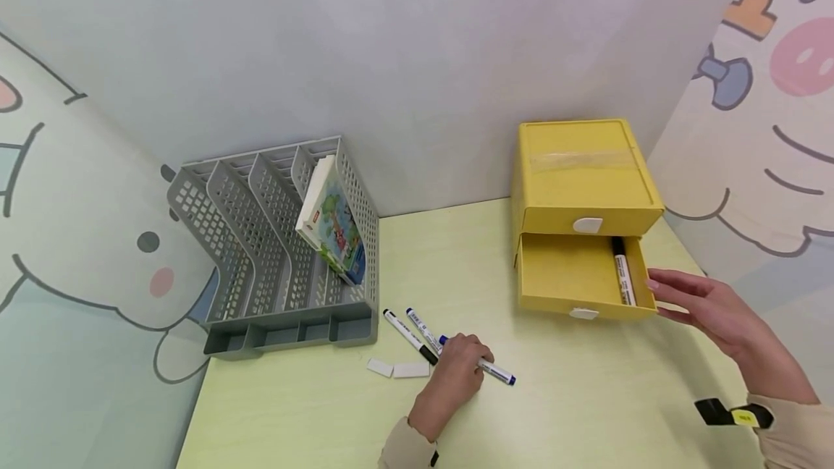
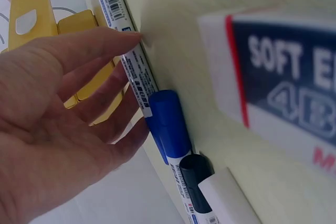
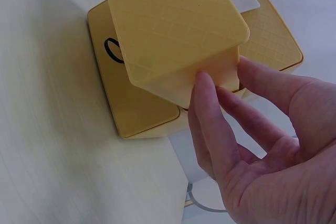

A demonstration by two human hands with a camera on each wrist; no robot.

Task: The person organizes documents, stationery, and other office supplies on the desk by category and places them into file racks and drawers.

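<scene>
The person's left hand (image 1: 454, 369) pinches a blue-ended marker (image 2: 139, 80) between thumb and fingers just above the pale table (image 1: 573, 396). From the left wrist I can make out a barcode near one end and small print along the white barrel, too fine for me to read. Just beside the hand lie two more pens — a black-capped marker (image 1: 407, 333) and a second blue-ended marker (image 1: 423, 330) — with lettering that I can't resolve. Near them sit two small white blocks (image 1: 410, 370). Close to the left wrist camera looms an eraser (image 2: 283, 77), its dark panel reading "SOFT E…" and "4B", with a red "M" cut off by the frame edge.

The right hand (image 1: 719, 313) is at the pulled-out drawer (image 1: 563, 266) of a yellow cabinet (image 1: 580, 165): thumb at the upper edge of the side wall, fingertips against its outer face. Whether it truly pinches the wall, I can't tell. Inside the drawer, along that same side, lies a black-capped white pen (image 1: 625, 281) with tiny dark print. Over to the left, a grey rack (image 1: 291, 315) holds a picture book (image 1: 335, 219), its title too small to read.
</scene>
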